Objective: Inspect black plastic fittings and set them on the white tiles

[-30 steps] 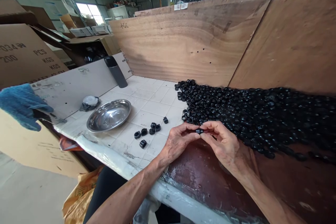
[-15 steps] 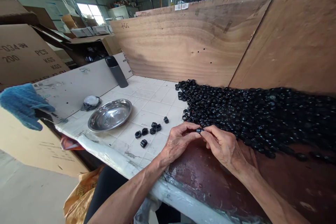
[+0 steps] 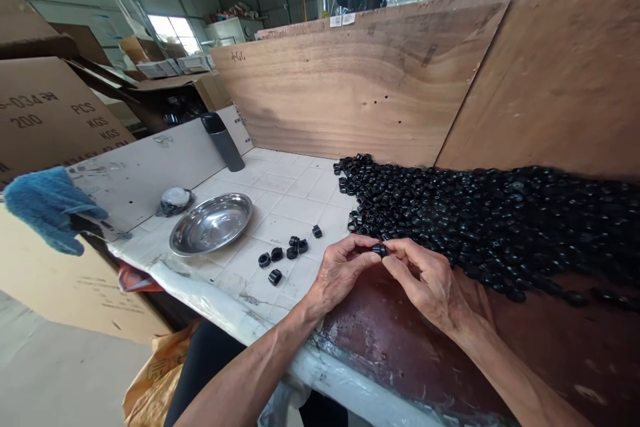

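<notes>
Small black part (image 3: 379,250) pinched at both ends in front of the person, to the right of the bowl (image 3: 213,225). Left hand (image 3: 334,273) grasps its left end between thumb and forefinger; right hand (image 3: 430,280) grasps the right end the same way, other fingers curled under. Fingertips cover much of it, so whether it is one piece or two fitted together I cannot tell. Seven loose parts (image 3: 275,277) lie between bowl and left hand, a few touching, one set apart nearest the table edge. Heap (image 3: 450,213) of similar black parts well to the right of the bowl, spread along the foot of the wooden board (image 3: 350,80). Bowl itself shiny metal, nothing in it. Just left of the bowl, a wrapped roll (image 3: 175,199), whitish on top. Beyond the bowl, a dark bottle (image 3: 224,142) stands by the low side panel (image 3: 150,160). Farther left of the bowl, a blue glove (image 3: 47,207) is draped at the panel's near end; past it, a printed carton (image 3: 55,113).
</notes>
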A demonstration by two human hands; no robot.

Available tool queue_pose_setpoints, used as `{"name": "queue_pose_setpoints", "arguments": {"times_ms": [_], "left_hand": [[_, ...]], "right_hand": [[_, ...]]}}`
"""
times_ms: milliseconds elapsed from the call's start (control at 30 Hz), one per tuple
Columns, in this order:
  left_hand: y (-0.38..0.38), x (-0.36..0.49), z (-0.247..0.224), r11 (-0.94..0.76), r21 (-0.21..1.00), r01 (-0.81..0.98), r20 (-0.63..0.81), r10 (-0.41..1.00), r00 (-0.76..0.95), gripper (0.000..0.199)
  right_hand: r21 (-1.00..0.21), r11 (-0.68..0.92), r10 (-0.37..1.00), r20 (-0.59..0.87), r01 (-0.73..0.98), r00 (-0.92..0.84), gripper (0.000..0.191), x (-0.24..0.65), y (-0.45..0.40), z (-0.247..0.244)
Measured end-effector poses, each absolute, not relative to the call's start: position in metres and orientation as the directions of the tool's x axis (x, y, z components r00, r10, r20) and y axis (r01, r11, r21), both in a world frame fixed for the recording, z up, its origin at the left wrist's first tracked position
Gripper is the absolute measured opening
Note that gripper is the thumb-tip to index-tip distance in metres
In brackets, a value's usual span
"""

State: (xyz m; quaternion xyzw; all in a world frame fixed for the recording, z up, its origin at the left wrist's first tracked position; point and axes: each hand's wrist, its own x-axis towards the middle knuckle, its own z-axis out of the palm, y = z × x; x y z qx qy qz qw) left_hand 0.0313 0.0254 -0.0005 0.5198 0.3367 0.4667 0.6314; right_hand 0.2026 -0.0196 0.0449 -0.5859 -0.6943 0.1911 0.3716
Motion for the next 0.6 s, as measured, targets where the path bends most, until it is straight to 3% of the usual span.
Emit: {"name": "queue_pose_setpoints", "arguments": {"times_ms": [100,267,400,500,600], "left_hand": [[0.025,0.032,0.0,0.024,0.973,-0.228,0.058,0.937,0.344,0.022],[0.024,0.031,0.005,0.061,0.964,-0.259,0.034,0.937,0.347,0.025],[0.024,0.031,0.006,0.064,0.958,-0.279,0.038,0.937,0.346,0.025],[0.025,0.03,0.003,0.068,0.957,-0.282,0.031,0.943,0.331,0.027],[0.027,0.03,0.0,0.074,0.954,-0.289,0.03,0.941,0.338,0.029]], "right_hand": [[-0.694,0.256,0.954,0.292,0.673,-0.062,0.021,0.205,-0.019,0.044],[-0.656,0.437,0.879,0.456,0.616,-0.138,0.015,0.211,-0.011,0.016],[-0.667,0.336,0.926,0.362,0.665,-0.105,0.033,0.211,-0.009,0.004],[-0.699,0.334,0.928,0.36,0.633,-0.093,0.023,0.211,-0.011,0.004],[-0.645,0.363,0.911,0.396,0.672,-0.112,0.024,0.211,-0.011,0.005]]}}
